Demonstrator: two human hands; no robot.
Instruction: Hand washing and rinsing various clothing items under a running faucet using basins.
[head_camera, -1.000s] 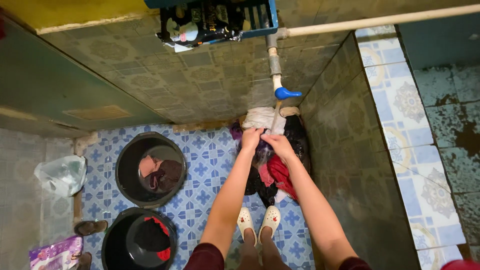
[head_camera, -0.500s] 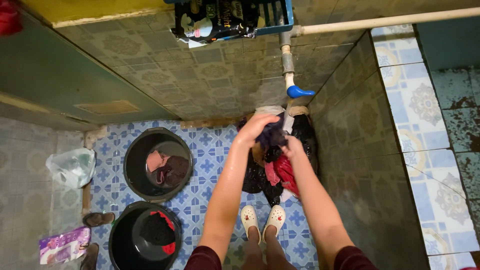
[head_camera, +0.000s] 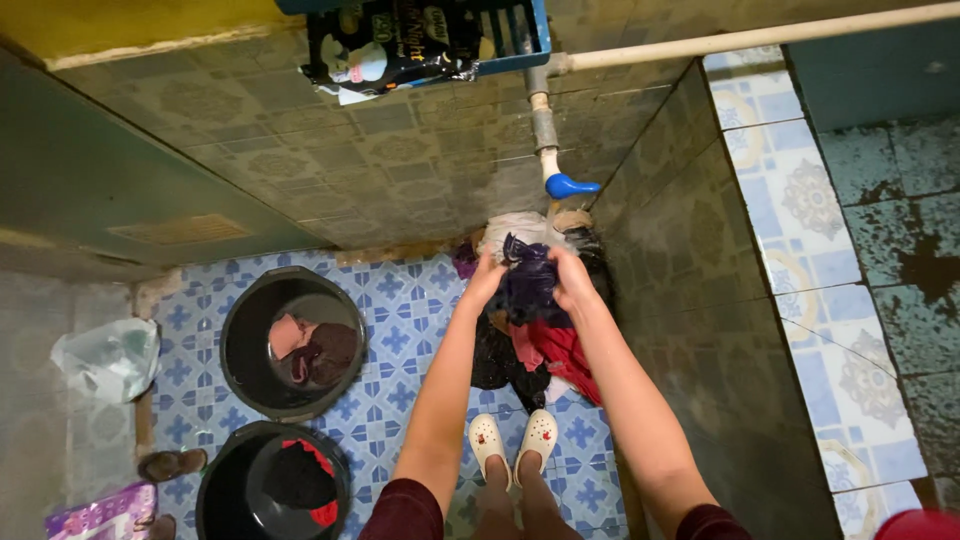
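My left hand (head_camera: 486, 277) and my right hand (head_camera: 571, 279) both grip a dark purple garment (head_camera: 527, 283), holding it up between them under the blue tap (head_camera: 569, 185). Below the garment lies a heap of wet laundry (head_camera: 545, 350) with red, black and white pieces, in the corner of the tiled floor. My feet in white clogs (head_camera: 512, 438) stand just in front of the heap.
Two black tubs stand to the left: the far tub (head_camera: 240, 345) holds brown and pink clothes, the near tub (head_camera: 215, 490) holds red and black ones. A plastic bag (head_camera: 105, 358), sandals (head_camera: 170, 464) and a purple packet (head_camera: 95, 512) lie at the left. A tiled wall (head_camera: 700, 300) rises at the right.
The hands lifted the dark garment off the heap, bunched it together, then spread apart and now hold it stretched between them.
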